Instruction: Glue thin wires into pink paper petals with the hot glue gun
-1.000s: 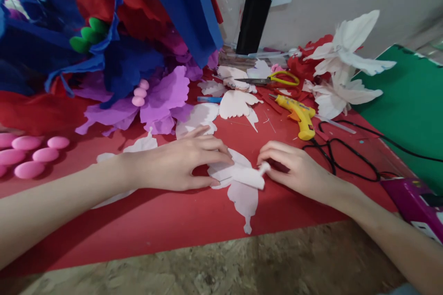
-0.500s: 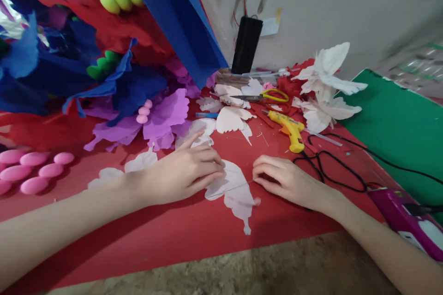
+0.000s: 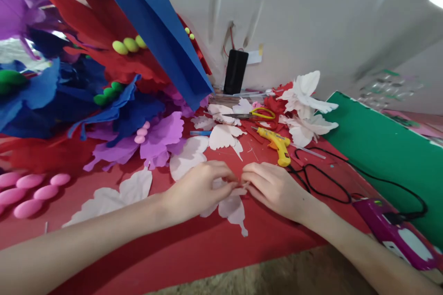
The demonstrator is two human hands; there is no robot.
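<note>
My left hand (image 3: 199, 189) and my right hand (image 3: 273, 186) meet fingertip to fingertip over a pale pink petal cutout (image 3: 232, 209) that lies on the red sheet (image 3: 194, 249). Both hands have their fingers curled and pinch the upper edge of the petal between them. The petal's lower lobe and small stem stick out below the hands. Several more pale petal cutouts (image 3: 223, 136) lie just beyond the hands, and another one (image 3: 114, 196) lies by my left forearm.
A yellow glue gun (image 3: 278, 144) with a black cord (image 3: 321, 179) lies right of centre, with yellow-handled scissors (image 3: 254, 114) behind it. White paper flowers (image 3: 306, 106), a black phone (image 3: 235, 71) against the wall, a green sheet (image 3: 377, 147), a purple device (image 3: 394, 233), pink ovals (image 3: 31, 189) and large coloured paper flowers (image 3: 104, 83) surround the work area.
The view has tilted upward. My two hands have moved together, from apart on the petal to pinching its top edge. The petal has gathered under them.
</note>
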